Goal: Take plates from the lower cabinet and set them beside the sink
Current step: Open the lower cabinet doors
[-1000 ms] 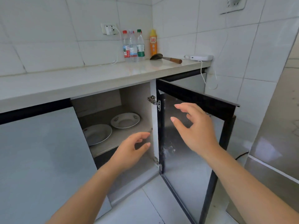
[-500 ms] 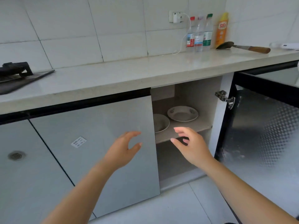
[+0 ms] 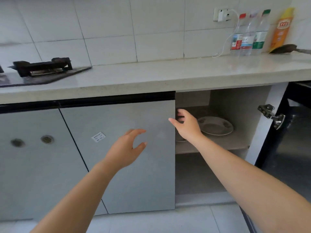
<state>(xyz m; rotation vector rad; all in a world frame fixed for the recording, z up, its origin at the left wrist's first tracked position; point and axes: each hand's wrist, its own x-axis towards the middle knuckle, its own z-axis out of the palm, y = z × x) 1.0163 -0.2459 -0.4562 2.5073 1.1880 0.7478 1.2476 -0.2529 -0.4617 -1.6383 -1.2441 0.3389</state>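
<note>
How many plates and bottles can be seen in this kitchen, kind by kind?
Plates: 2, one mostly hidden behind the right hand
Clear water bottles: 3
Orange bottle: 1
Total: 6

Both arms extended forward. Left hand (image 3: 125,149) loosely curled, holding nothing. Right hand (image 3: 186,126) fingers spread, empty.

The round white ceramic plate (image 3: 215,126) carries faint grey marks on its rim. The flat cabinet door (image 3: 126,157) is pale blue-grey beneath a black strip (image 3: 116,98). The stone worktop (image 3: 168,74) is cream and finely speckled. The orange spray bottle (image 3: 281,31) has a yellow cap (image 3: 288,11).
</note>
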